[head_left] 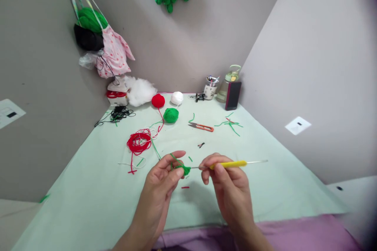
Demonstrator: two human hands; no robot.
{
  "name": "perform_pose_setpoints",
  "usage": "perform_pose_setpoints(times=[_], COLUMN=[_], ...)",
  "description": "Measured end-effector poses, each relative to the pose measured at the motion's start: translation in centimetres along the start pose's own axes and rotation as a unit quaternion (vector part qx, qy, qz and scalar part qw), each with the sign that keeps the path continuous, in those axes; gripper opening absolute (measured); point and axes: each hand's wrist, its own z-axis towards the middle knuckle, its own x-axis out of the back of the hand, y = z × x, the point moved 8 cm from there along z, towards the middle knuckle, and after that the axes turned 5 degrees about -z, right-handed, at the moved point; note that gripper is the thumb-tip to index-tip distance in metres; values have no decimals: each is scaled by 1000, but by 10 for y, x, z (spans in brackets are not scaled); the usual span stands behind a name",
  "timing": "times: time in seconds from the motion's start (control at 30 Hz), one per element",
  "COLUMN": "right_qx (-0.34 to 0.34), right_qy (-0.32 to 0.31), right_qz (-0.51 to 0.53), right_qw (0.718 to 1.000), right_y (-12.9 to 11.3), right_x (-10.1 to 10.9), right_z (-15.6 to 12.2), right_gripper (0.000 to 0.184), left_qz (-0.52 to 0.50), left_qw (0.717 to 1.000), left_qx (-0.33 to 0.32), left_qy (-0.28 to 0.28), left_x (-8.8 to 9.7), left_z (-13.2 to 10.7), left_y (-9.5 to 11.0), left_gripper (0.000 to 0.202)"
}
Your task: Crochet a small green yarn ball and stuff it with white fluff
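Observation:
Between the thumb and fingers of my left hand (165,180) is a small green crochet piece (186,170), with green yarn looped over the raised forefinger. My right hand (226,180) grips a crochet hook (232,164) by its yellow handle. The hook's thin metal shaft reaches left to the green piece; its tip is hidden in or behind the stitches. A strand of green yarn runs from the left hand back toward the green yarn ball (171,115). Both hands are above the table, close together.
On the pale green table (277,153) lie orange thread snips (201,127), coiled red yarn (138,142), black yarn (120,113) and yarn scraps (231,123). Red (158,100) and white (177,98) yarn balls, stuffing (140,91), a pen cup (210,88), a bottle (224,88) and a phone (233,95) stand behind.

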Motion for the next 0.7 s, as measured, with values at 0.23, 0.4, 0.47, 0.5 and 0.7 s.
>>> perform_pose_setpoints(times=[0.23, 0.4, 0.47, 0.5, 0.7], right_qx=[40, 171, 215, 218, 75], right_qy=[-59, -55, -61, -59, -28], right_qz=[-62, -262, -313, -312, -133], right_qw=[995, 948, 923, 923, 988], right_y=[-8, -24, -29, -30, -16], right_x=[-15, -22, -24, -22, -4], right_z=[-1, -16, -21, -21, 0], right_gripper=[21, 29, 35, 35, 20], left_qz=[42, 20, -26, -51, -64], left_qw=[998, 1000, 999, 997, 997], left_qx=[5, -8, 25, 49, 39], left_qy=[-40, -11, -23, -31, -27], left_x=[-8, -5, -6, -7, -5], left_z=[-1, 1, 3, 4, 6], left_y=[-8, -11, -15, -18, -12], left_gripper=[37, 45, 49, 49, 40])
